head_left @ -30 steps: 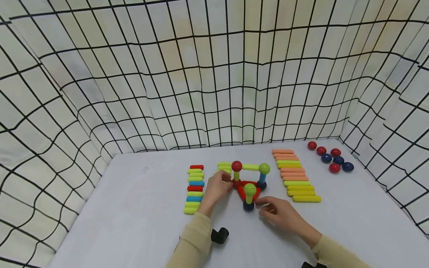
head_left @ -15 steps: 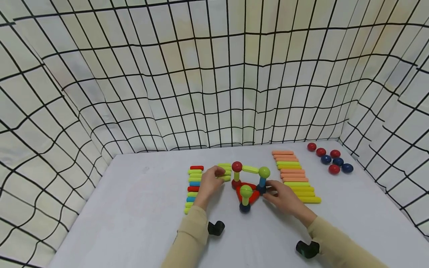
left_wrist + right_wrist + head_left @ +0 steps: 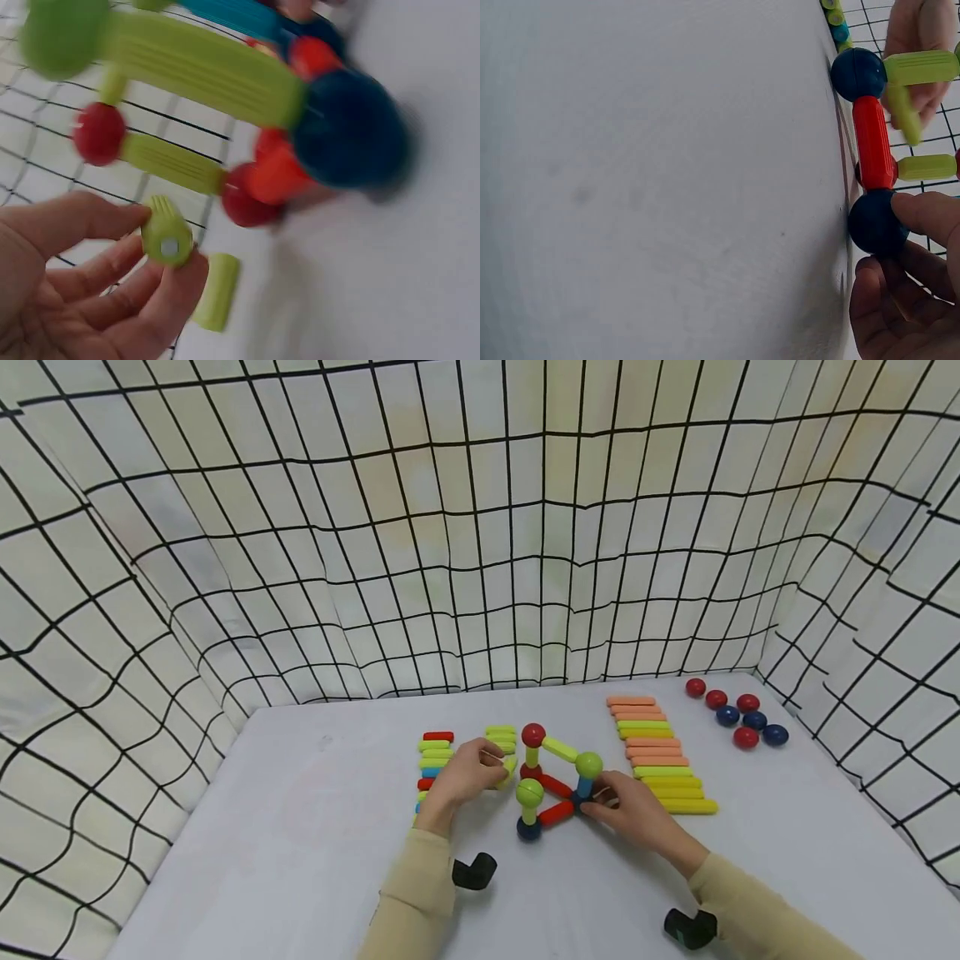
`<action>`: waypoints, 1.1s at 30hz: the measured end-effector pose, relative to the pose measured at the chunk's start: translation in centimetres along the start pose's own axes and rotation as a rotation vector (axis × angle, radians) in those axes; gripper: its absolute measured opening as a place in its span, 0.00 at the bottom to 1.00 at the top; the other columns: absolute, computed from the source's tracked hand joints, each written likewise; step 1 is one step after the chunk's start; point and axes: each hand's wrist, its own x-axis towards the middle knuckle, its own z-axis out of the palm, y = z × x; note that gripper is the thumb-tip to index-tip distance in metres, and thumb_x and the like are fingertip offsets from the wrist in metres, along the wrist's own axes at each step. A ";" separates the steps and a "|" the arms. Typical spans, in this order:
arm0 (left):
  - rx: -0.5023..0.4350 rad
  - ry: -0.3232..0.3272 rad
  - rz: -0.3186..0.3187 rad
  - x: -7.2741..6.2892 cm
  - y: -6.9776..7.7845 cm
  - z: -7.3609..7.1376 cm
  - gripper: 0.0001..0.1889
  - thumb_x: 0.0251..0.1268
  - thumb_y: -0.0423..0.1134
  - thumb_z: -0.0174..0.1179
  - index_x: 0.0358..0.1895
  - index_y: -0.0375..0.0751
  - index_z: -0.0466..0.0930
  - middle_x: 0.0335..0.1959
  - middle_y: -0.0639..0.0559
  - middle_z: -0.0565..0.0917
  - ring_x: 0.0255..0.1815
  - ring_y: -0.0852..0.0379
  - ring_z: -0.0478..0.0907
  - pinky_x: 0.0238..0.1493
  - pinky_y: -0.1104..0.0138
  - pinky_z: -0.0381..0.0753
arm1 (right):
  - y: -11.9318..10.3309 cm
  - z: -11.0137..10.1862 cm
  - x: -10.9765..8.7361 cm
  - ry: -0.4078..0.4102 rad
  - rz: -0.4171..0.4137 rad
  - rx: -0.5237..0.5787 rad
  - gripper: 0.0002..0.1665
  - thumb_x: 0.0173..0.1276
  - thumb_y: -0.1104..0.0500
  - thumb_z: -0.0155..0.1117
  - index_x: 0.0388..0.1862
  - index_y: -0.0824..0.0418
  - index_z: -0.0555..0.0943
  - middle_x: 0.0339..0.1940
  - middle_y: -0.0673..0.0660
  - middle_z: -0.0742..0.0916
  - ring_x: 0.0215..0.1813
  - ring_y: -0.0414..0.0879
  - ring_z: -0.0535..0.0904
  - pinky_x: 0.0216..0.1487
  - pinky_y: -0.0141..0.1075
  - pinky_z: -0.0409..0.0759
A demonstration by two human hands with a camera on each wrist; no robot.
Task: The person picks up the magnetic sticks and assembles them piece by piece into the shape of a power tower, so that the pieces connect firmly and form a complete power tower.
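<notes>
My left hand (image 3: 471, 770) pinches a yellow-green magnetic rod (image 3: 166, 231) between thumb and fingers, left of a ball-and-rod frame. The frame has red rods (image 3: 557, 814) at its base and short posts topped by a red ball (image 3: 533, 735) and two green balls (image 3: 588, 765). A green rod (image 3: 561, 749) joins two tops; the front post, on a navy ball (image 3: 528, 829), has no rod at its top. With thumb and fingers, my right hand (image 3: 633, 810) grips the right-hand navy base ball (image 3: 877, 221). Part of the base is hidden behind the front post.
Several green rods (image 3: 500, 737) lie behind my left hand, and a column of mixed rods (image 3: 437, 756) lies left of it. Longer orange and yellow rods (image 3: 660, 760) line the right. Red and navy balls (image 3: 750, 718) sit far right. Black netting (image 3: 510, 560) encloses the table.
My left hand moved from beside the frame to the green rods and now holds one. My right hand took hold of the right navy ball; the frame has turned, its front post swinging left.
</notes>
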 end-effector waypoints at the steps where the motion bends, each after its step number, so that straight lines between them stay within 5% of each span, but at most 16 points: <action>1: -0.065 -0.025 0.005 -0.4 0.3 -0.4 0.16 0.64 0.33 0.62 0.52 0.33 0.74 0.45 0.42 0.80 0.39 0.52 0.81 0.46 0.60 0.82 | 0.0 0.0 0.0 -0.005 -0.010 -0.002 0.19 0.65 0.58 0.70 0.51 0.64 0.79 0.42 0.52 0.84 0.42 0.45 0.80 0.45 0.38 0.83; 6: -0.306 -0.114 0.051 -1.1 1.5 -1.0 0.19 0.66 0.34 0.62 0.56 0.30 0.71 0.48 0.39 0.79 0.42 0.51 0.83 0.48 0.59 0.83 | 0.0 0.0 -0.1 0.000 0.000 -0.006 0.19 0.65 0.58 0.70 0.52 0.63 0.79 0.42 0.52 0.84 0.43 0.45 0.80 0.46 0.39 0.83; 12: -0.388 -0.132 0.036 -1.0 1.9 -0.4 0.23 0.66 0.36 0.63 0.59 0.29 0.69 0.49 0.40 0.79 0.44 0.51 0.83 0.50 0.58 0.82 | 0.0 -0.1 -0.1 -0.003 -0.006 -0.006 0.19 0.65 0.57 0.70 0.52 0.64 0.79 0.42 0.53 0.84 0.43 0.45 0.80 0.47 0.40 0.83; 26: -0.299 -0.130 0.054 -1.2 2.2 0.0 0.23 0.65 0.40 0.65 0.57 0.31 0.72 0.51 0.42 0.77 0.44 0.51 0.84 0.54 0.61 0.80 | -0.2 -0.2 0.0 -0.016 -0.005 -0.011 0.20 0.65 0.57 0.70 0.51 0.65 0.78 0.41 0.53 0.84 0.42 0.45 0.80 0.46 0.40 0.83; 33: -0.086 -0.183 0.082 -2.9 3.2 -0.5 0.26 0.59 0.47 0.69 0.55 0.38 0.72 0.44 0.47 0.77 0.43 0.50 0.79 0.45 0.56 0.82 | -0.1 -0.2 0.1 -0.031 -0.010 -0.006 0.19 0.65 0.56 0.69 0.51 0.64 0.79 0.42 0.53 0.84 0.43 0.46 0.81 0.47 0.42 0.83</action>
